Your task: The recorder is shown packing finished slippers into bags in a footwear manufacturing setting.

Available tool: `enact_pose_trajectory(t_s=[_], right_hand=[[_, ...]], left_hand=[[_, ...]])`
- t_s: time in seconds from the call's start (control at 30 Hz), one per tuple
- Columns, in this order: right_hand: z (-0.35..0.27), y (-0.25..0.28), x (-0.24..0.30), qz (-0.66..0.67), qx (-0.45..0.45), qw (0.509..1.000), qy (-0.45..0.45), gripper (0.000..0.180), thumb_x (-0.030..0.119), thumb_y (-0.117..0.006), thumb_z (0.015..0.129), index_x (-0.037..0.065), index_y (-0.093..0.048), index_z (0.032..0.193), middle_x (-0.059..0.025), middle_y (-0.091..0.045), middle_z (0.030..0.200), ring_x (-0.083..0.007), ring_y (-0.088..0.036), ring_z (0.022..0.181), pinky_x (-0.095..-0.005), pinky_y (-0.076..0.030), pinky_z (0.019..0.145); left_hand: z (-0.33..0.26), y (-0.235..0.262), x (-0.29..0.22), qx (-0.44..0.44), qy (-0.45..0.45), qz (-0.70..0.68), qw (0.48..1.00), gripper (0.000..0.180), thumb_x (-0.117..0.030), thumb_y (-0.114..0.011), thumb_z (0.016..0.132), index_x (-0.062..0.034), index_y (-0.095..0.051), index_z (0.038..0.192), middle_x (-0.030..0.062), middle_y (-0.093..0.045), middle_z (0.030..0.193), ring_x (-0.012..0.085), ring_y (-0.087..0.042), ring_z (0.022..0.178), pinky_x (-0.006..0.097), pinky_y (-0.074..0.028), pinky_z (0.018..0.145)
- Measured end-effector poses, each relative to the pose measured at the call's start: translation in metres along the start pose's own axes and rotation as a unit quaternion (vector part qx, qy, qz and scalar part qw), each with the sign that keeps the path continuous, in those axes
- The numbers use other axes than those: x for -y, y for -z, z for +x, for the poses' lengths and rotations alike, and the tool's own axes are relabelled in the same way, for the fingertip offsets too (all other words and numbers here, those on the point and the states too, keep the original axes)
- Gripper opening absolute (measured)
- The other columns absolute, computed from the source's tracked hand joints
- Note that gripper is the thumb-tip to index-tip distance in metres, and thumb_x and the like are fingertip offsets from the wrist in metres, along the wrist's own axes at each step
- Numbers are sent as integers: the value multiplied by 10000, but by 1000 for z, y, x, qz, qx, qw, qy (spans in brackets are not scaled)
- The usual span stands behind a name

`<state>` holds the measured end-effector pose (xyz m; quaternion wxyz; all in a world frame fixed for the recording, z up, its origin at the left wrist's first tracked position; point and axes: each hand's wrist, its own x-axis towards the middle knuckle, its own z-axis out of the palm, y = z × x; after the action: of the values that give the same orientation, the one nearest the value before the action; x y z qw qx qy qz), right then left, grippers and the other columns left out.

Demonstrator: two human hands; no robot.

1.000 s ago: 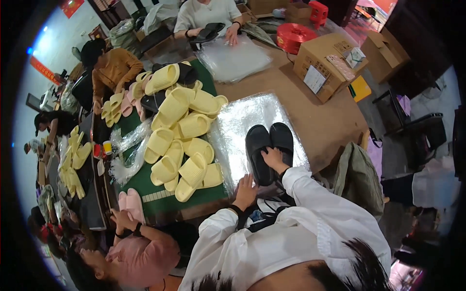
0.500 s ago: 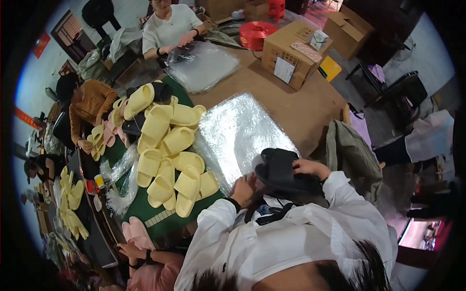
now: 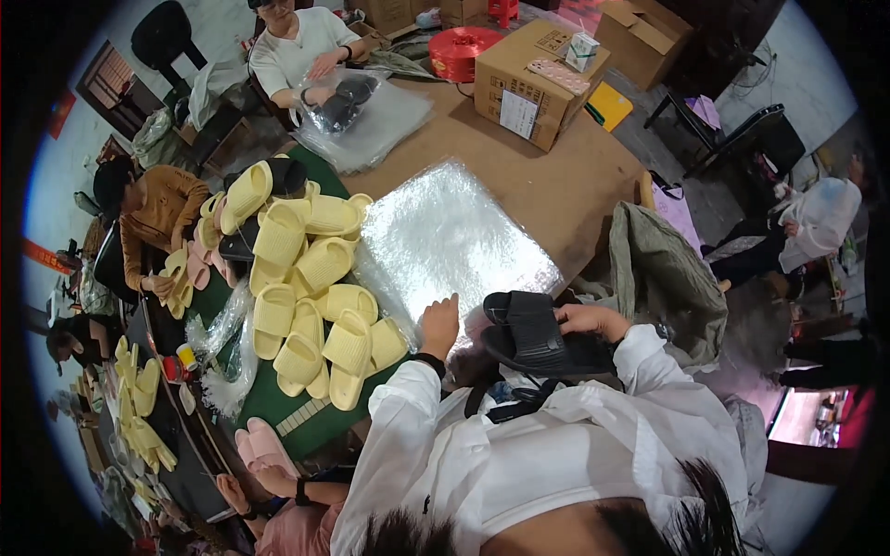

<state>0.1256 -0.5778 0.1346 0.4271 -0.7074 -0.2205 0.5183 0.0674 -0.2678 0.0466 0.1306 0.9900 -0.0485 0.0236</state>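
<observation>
Fingers (image 3: pixel 577 318) of the right hand (image 3: pixel 593 321) are now clamped on the pair of black slides (image 3: pixel 538 335), lifted off the clear bags (image 3: pixel 454 241) toward the chest. Left hand (image 3: pixel 441 322) fingers are laid flat, slightly spread, on the bags atop the worktop (image 3: pixel 556 185).

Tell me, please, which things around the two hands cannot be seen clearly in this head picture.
- Head view: the underside of the black slippers is turned away, and the right hand covers part of their edge.
- Head view: the near edge of the stack of clear bags lies under the left hand and behind the white sleeve.
- Head view: the labels on the cardboard box are too small to make out.
</observation>
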Motion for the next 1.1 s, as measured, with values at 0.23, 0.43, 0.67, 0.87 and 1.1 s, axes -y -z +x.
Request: enact_pose_trajectory(t_s=[0.23, 0.43, 0.67, 0.87, 1.1], right_hand=[[0, -7, 12, 67, 13, 998, -10, 291, 168, -592, 764, -37, -618, 968, -12, -631, 877, -99, -534, 794, -250, -428, 745], [1, -1, -10, -39, -43, 997, -58, 301, 206, -584, 766, -25, -620, 955, -32, -630, 851, -101, -525, 781, -254, -419, 719], [-5, -6, -19, 9, -83, 996, -26, 288, 196, -582, 761, -16, -624, 952, -50, -630, 836, -107, -528, 769, -259, -422, 698], [2, -8, -8, -21, -74, 997, -24, 239, 157, -565, 748, 3, -635, 917, -80, -634, 856, -117, -536, 788, -282, -425, 712], [34, -21, 8, -28, -49, 998, 38, 248, 155, -573, 718, -19, -616, 891, -114, -611, 837, -185, -552, 777, -301, -428, 713]], left_hand=[[-5, -24, 15, -118, -73, 87, 987, 444, -173, -547, 769, -130, -488, 1208, 77, -516, 1005, 231, -493, 942, 360, -412, 782], [1, -21, 10, 94, -11, 78, 992, 487, -181, -576, 757, -112, -460, 1225, 100, -530, 1042, 258, -507, 950, 382, -425, 774], [0, -23, 27, 50, -8, 11, 999, 195, -218, -552, 792, -51, -607, 877, 113, -581, 863, 284, -545, 837, 373, -454, 684], [12, 13, -4, -16, 112, -55, 992, 170, -244, -540, 819, -94, -621, 820, 83, -595, 862, 269, -541, 854, 401, -407, 739], [6, 16, -13, -249, 151, -113, 950, 121, -172, -559, 820, -142, -627, 915, 70, -550, 1073, 296, -476, 1039, 412, -343, 883]])
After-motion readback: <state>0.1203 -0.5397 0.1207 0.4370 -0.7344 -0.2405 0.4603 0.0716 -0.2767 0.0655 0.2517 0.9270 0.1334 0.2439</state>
